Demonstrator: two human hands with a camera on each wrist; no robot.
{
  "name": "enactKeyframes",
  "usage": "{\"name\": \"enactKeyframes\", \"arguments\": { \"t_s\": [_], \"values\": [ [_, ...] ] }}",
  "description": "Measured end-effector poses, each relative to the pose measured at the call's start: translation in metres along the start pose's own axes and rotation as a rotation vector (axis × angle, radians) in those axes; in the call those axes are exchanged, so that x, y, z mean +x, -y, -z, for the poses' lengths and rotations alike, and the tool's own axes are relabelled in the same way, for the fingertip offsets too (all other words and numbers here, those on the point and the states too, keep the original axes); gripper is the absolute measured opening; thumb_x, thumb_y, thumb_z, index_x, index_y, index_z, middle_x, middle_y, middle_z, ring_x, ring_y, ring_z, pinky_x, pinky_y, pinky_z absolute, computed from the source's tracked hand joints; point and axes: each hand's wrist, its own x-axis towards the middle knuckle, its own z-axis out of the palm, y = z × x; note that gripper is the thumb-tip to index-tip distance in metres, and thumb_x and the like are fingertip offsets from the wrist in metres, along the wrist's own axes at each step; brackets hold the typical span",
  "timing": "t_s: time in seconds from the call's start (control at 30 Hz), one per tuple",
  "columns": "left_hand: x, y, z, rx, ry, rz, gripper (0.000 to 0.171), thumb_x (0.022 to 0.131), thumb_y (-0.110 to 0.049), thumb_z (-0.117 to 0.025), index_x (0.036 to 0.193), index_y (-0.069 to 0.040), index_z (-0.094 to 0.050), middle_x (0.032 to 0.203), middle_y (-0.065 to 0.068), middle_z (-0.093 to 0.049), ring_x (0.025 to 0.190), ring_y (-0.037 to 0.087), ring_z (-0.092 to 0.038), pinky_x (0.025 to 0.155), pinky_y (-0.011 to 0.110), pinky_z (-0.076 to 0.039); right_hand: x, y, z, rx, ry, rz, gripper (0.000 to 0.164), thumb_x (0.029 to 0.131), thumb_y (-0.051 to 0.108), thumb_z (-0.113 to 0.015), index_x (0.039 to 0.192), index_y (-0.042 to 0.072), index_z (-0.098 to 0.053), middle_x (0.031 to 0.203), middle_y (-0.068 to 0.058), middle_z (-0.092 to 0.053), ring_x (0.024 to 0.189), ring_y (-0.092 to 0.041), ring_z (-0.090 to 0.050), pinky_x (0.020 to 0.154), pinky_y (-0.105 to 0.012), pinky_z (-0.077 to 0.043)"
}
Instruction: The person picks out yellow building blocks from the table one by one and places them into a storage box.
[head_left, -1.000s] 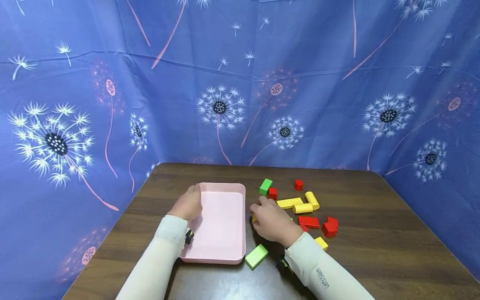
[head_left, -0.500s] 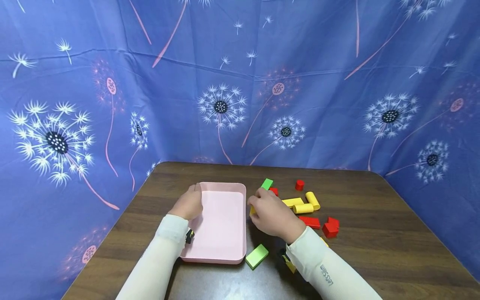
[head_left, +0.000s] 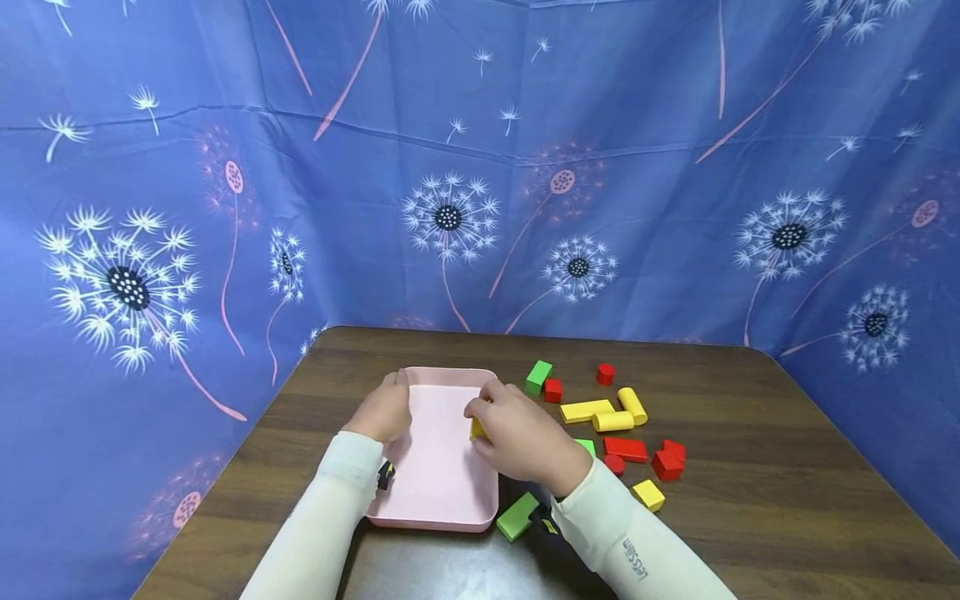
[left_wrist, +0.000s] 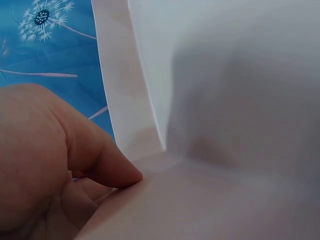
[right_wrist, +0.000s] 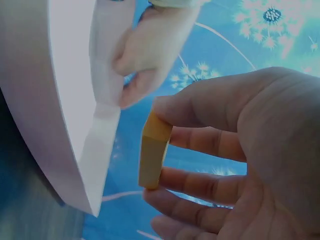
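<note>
In the head view, a shallow pink tray (head_left: 431, 492) lies on the left part of the table. My left hand (head_left: 382, 411) pinches its left wall near the far corner. The left wrist view shows the thumb (left_wrist: 122, 170) pressed on the rim, with fingers on the outer side. My right hand (head_left: 525, 437) is over the tray's right side and pinches a yellow block (head_left: 477, 428) between thumb and fingertips. Seen from the right wrist, this yellow block (right_wrist: 152, 157) is a short rectangular piece held beside the tray wall (right_wrist: 75, 115).
On the brown table (head_left: 765, 467), right of the tray, lie several red, yellow and green blocks. A green block (head_left: 517, 517) is close to the tray's near right corner. Yellow cylinders (head_left: 632, 406) lie beyond the right hand. A blue dandelion-print cloth (head_left: 480, 283) hangs behind the table.
My right hand has moved left from among the blocks, bringing the yellow block over the tray. The left hand stays on the tray's wall.
</note>
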Motion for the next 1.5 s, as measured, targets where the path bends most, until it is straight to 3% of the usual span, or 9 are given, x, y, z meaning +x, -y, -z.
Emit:
{"name": "enactKeyframes", "arguments": {
  "t_s": [0.27,0.73,1.5],
  "values": [
    [0.002,0.0,0.002,0.002,0.003,0.0,0.059,0.09,-0.001,-0.044,0.139,0.018,-0.018,0.138,0.035,-0.031,0.119,0.04,-0.041,0.102,0.048,-0.038,0.004,0.005,-0.012,-0.017,0.003,0.067,0.022,0.076,0.017,-0.068,0.098,0.014,-0.067,0.094,-0.004,-0.054,0.077,-0.019,-0.046,0.069,-0.032,-0.049],
    [0.002,0.001,-0.001,0.011,-0.004,0.009,0.061,0.087,-0.001,-0.046,0.139,0.017,-0.02,0.139,0.035,-0.031,0.121,0.041,-0.039,0.103,0.05,-0.036,0.002,0.014,-0.027,-0.045,0.084,0.144,0.011,0.076,0.018,-0.067,0.087,0.019,-0.066,0.079,0.002,-0.049,0.066,-0.013,-0.042,0.058,-0.028,-0.045],
    [0.003,0.0,-0.001,0.025,-0.009,0.008,0.059,0.087,-0.001,-0.046,0.138,0.018,-0.022,0.139,0.035,-0.031,0.124,0.04,-0.034,0.106,0.048,-0.033,0.003,0.017,-0.032,-0.044,0.197,0.101,0.011,0.08,0.021,-0.068,0.091,0.018,-0.068,0.078,0.001,-0.05,0.061,-0.012,-0.043,0.051,-0.029,-0.045]
  ]
}}
